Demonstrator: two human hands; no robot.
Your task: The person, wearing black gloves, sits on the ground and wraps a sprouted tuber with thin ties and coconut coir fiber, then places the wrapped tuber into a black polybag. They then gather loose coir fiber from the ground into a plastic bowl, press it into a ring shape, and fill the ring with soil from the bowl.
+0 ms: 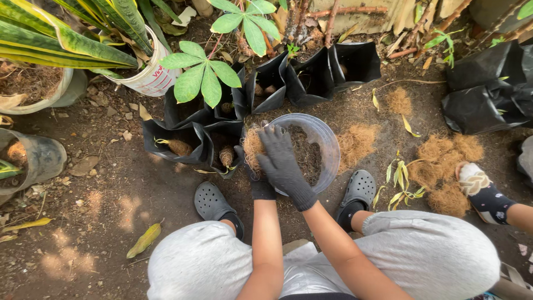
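I squat over a clear plastic bowl (327, 145) holding dark soil and brown fibre. My left hand (256, 183), in a dark glove, grips the bowl's near-left rim beside a clump of coconut fibre (252, 145). My right hand (282, 162), also in a dark glove, lies across the bowl with its fingers apart, pressing on the contents next to the clump. Just left of the bowl stand black grow bags (186, 145), and a brown stub pokes from the soil in one.
More black grow bags (311, 78) line the back. Piles of loose fibre (444, 161) lie at right, where another person's gloved hand (480, 189) rests. A white bucket (150, 75) and potted plants stand at left. My grey clogs (211, 201) rest on bare earth.
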